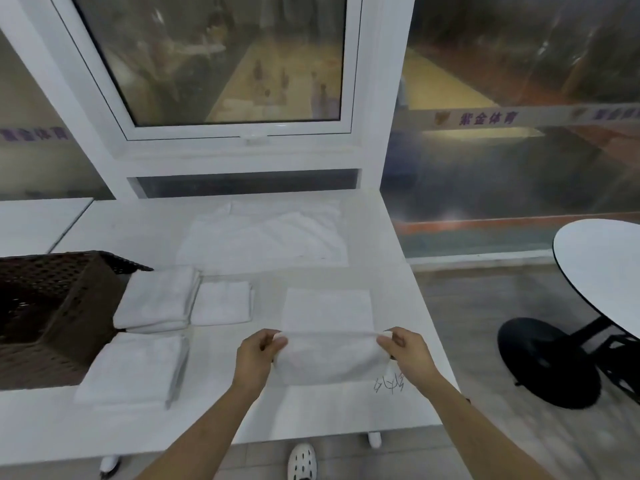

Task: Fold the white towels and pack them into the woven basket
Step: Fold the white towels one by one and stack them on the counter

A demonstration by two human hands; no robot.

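Observation:
A white towel (pixel 329 327) lies on the white table (pixel 408 306) in front of me, its near edge lifted into a fold. My left hand (pixel 258 355) pinches the left corner of that edge and my right hand (pixel 403 349) pinches the right corner. The dark brown woven basket (pixel 69 306) stands at the table's left. Three folded white towels lie beside it: a stack (pixel 156 301), a small one (pixel 221 303) and a larger one (pixel 135 368) nearer me. An unfolded towel (pixel 263 237) is spread at the back.
A white-framed window and glass wall rise behind the table. To the right, on the floor, stands a round white table (pixel 602 271) with a black base (pixel 547 362). Handwriting marks the table by my right wrist. A white shoe shows below the table edge.

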